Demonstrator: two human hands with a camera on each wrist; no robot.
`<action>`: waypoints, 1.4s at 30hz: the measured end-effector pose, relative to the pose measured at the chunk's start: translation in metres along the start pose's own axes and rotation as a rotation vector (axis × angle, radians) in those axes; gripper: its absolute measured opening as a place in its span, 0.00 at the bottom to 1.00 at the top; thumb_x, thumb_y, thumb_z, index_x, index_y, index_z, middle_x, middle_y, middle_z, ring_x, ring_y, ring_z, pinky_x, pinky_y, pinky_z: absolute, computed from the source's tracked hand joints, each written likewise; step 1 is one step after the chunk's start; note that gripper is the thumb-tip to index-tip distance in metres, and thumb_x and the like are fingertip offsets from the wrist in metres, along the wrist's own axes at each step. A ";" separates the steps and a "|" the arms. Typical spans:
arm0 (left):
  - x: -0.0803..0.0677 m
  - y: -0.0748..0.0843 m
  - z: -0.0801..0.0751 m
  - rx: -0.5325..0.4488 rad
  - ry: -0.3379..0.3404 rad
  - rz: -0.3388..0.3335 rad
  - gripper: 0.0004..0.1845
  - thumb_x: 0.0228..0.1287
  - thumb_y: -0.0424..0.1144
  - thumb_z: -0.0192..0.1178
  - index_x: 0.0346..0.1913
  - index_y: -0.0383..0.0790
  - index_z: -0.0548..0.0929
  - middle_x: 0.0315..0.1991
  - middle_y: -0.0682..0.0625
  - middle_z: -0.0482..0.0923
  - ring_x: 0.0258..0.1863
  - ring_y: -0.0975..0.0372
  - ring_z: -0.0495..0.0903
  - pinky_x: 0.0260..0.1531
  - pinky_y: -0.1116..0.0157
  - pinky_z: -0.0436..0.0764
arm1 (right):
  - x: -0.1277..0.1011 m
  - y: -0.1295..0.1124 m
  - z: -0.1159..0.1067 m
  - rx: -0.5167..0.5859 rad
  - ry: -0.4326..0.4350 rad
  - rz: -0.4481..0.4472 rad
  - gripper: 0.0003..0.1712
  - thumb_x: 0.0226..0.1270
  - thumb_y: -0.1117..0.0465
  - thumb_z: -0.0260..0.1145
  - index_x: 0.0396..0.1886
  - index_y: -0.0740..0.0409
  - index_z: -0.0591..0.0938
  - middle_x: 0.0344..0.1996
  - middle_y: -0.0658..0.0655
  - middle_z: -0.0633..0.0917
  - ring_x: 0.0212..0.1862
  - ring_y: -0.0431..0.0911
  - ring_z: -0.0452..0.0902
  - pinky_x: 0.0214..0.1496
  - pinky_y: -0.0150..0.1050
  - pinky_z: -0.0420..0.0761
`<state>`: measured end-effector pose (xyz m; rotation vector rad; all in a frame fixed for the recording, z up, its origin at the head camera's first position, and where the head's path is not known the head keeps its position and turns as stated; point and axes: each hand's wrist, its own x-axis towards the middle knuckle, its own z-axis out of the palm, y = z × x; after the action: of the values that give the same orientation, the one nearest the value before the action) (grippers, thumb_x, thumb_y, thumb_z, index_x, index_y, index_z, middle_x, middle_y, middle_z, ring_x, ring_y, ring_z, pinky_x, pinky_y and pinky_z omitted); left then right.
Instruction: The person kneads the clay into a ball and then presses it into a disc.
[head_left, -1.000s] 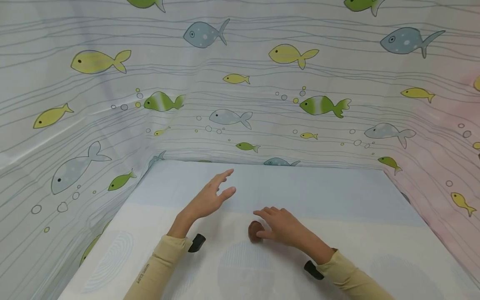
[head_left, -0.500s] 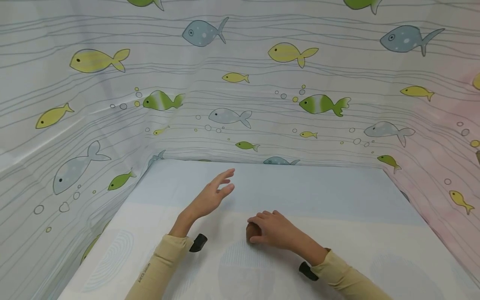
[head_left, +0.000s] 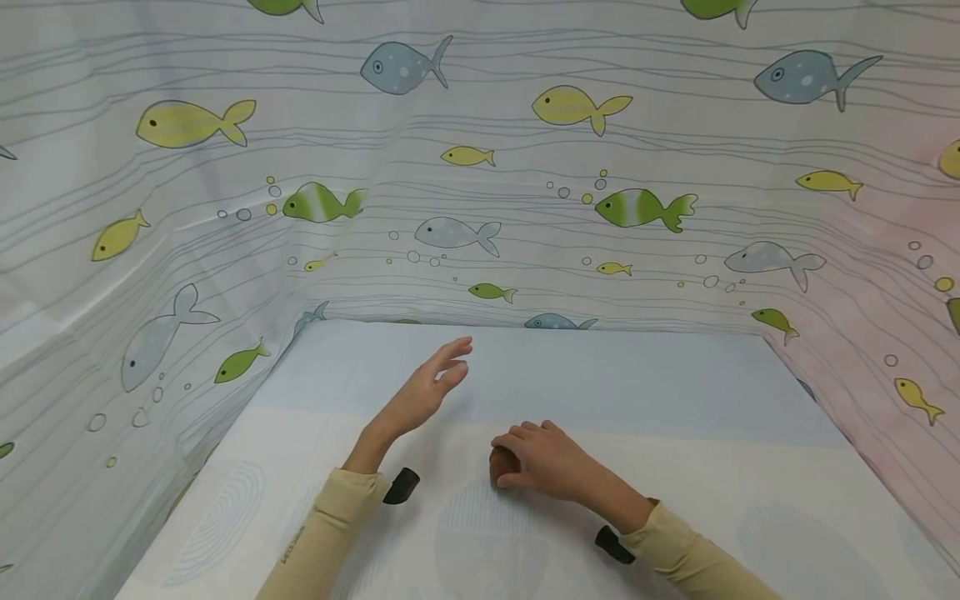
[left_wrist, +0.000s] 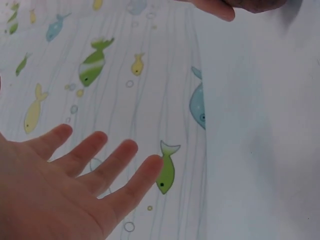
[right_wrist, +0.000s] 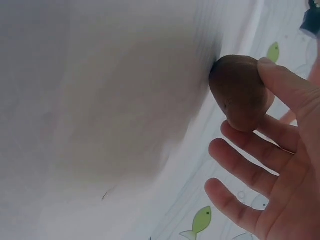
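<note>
A smooth brown rounded lump (head_left: 504, 467), a little uneven in outline, is near the middle of the white part of the tabletop. My right hand (head_left: 551, 462) holds it from the right, thumb on the near side and fingers curled over the far side. Seen from the right wrist, the thumb presses one side of the lump (right_wrist: 241, 92) while the index and middle fingers are against the other; the lower two fingers spread away from it. My left hand (head_left: 422, 392) hovers farther back on the left, palm facing inward, its fingers (left_wrist: 132, 192) extended and holding nothing.
The tabletop cover (head_left: 637, 375) is pale blue at the back and white in front, with faint round prints. Fish-patterned curtains (head_left: 480, 192) surround its back and both sides. A black wrist device (head_left: 402, 486) is on the left wrist, another (head_left: 615, 544) on the right.
My right hand has shifted slightly left and its fingers have curled around the brown lump, which has moved slightly left with it. The left hand has barely moved.
</note>
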<state>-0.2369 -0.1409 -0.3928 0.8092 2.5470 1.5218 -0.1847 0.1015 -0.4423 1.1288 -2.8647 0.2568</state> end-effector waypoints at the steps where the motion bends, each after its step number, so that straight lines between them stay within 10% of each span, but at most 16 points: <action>1: 0.000 0.000 0.001 -0.011 -0.003 0.000 0.29 0.78 0.53 0.44 0.77 0.51 0.58 0.73 0.45 0.63 0.70 0.49 0.66 0.63 0.42 0.68 | 0.000 0.000 0.000 0.000 0.011 -0.003 0.29 0.59 0.41 0.72 0.56 0.49 0.82 0.43 0.45 0.83 0.45 0.41 0.77 0.44 0.40 0.75; 42: 0.023 0.012 0.025 -0.284 -0.036 0.071 0.31 0.79 0.56 0.36 0.77 0.46 0.58 0.73 0.41 0.63 0.67 0.45 0.69 0.58 0.41 0.74 | 0.012 0.021 -0.071 -0.022 0.436 0.015 0.30 0.60 0.47 0.74 0.59 0.52 0.80 0.41 0.48 0.84 0.44 0.44 0.77 0.43 0.44 0.75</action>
<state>-0.2441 -0.1057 -0.3909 0.8846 2.2262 1.8168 -0.2087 0.1205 -0.3743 0.9121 -2.4849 0.4136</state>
